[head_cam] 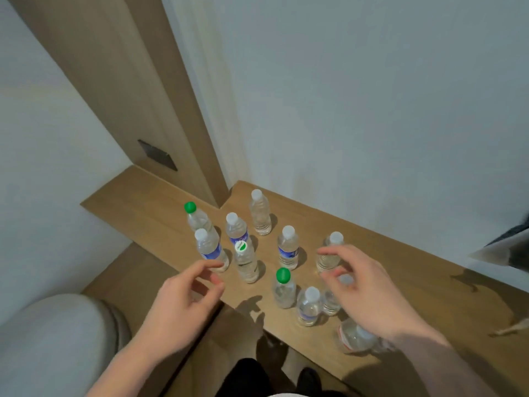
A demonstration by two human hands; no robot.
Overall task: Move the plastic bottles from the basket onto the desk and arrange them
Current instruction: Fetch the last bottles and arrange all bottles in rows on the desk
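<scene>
Item: plastic bottles, upright on tabletop.
I see left grip and right grip both spread, holding nothing, over the bottles.

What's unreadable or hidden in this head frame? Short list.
Head view only:
- Basket: not in frame, so any bottles left in it can't be counted.
- Bottle under the right wrist: partly covered by the forearm, cap hidden.
- Bottle behind the right hand: fingers cover its top.
- Right hand: motion blur, contact with bottles unclear.
- Dark object at the right edge: cut off, unidentifiable.
- Label text: too small.
</scene>
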